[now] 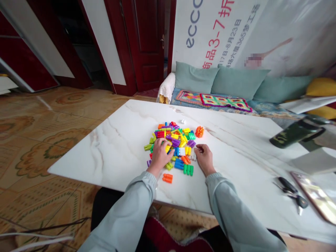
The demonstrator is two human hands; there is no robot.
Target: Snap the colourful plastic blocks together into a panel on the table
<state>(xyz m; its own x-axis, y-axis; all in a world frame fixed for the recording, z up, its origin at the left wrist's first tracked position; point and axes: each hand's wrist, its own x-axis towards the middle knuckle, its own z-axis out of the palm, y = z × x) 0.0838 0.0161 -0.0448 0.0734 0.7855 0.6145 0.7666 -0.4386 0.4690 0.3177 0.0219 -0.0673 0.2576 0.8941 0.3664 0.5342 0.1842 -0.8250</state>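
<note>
A heap of colourful plastic toy building blocks (175,141) lies on the white marble-patterned table (115,140). My left hand (160,155) is over the heap's left side, with its thumb and fingers closed around a yellow block (167,148). To the right of the heap, my right hand (204,158) rests close to the tabletop with curled fingers, beside a whitish block (193,156). Whatever those fingers may hold is hidden. An orange block (167,178) sits apart at the near side, and a cluster of orange blocks (200,132) stands at the far right of the heap.
At the right are a dark green bottle (296,133), keys (292,192) and a phone (315,196). A small white piece (183,121) lies behind the heap. Beyond the table stands a sofa with green cushions (236,82).
</note>
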